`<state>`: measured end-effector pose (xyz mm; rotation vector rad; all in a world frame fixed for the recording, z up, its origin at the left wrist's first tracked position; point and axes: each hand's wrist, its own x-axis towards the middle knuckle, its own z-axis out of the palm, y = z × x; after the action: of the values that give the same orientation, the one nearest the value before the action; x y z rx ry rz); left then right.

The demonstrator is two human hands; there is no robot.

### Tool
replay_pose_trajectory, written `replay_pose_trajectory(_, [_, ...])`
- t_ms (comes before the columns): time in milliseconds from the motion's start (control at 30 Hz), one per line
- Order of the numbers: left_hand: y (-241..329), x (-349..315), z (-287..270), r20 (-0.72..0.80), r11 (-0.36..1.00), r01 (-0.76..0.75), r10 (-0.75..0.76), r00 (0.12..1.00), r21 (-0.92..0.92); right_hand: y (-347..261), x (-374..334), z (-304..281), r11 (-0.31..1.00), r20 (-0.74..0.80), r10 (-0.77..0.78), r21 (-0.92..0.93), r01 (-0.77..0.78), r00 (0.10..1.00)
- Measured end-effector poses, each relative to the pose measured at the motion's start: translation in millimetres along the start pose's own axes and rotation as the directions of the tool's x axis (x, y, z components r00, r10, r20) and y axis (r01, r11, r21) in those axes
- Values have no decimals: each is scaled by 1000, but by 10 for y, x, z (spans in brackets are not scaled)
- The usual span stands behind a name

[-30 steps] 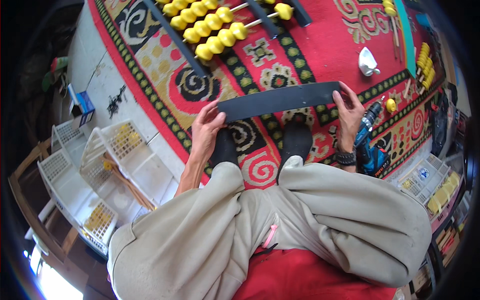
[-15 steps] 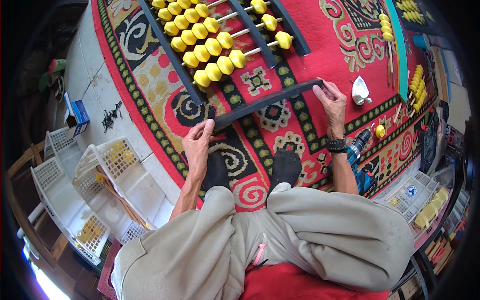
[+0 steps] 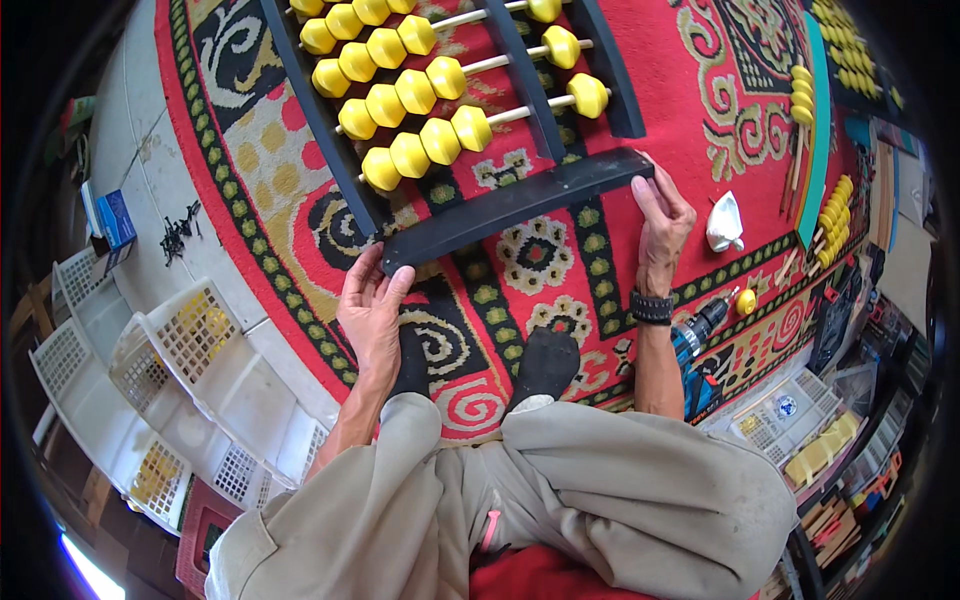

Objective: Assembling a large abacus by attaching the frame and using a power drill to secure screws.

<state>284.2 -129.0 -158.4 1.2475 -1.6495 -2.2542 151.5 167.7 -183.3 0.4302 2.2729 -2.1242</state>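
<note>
Between my two hands is a black wooden bar, slanting up to the right, its broad face toward me. My left hand pinches its left end between thumb and fingers. The right hand, with a dark band at the wrist, grips the other end. Just beyond lies an abacus-like frame with dark rails and thin wooden rods. Yellow faceted beads sit on the rods, several left of the middle rail and single ones right of it. The bar is close to the near ends of the frame's rails.
Right of my right arm lies a blue cordless drill, with a loose yellow bead by its tip. A white pouch-like item rests on the red patterned rug. White plastic baskets and dark screws are at left.
The bar has rolled so its broad face shows, and it is nearer the frame's rail ends. Both hands still hold it. The whole view has shifted slightly.
</note>
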Motion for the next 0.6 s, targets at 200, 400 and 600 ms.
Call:
replay_pose_trajectory(200, [31,101,-73,-18,995,92,-93,996,-27,54,1,103,999,-88,-18,-32,15,996])
replay_pose_trajectory(400, [62,126,-80,-21,991,117,-116,993,71,-45,16,146,995,-161,12,-99,-28,987])
replay_pose_trajectory(600, [107,104,-66,-15,992,111,-110,994,62,-40,0,202,991,-172,-3,-134,-20,985])
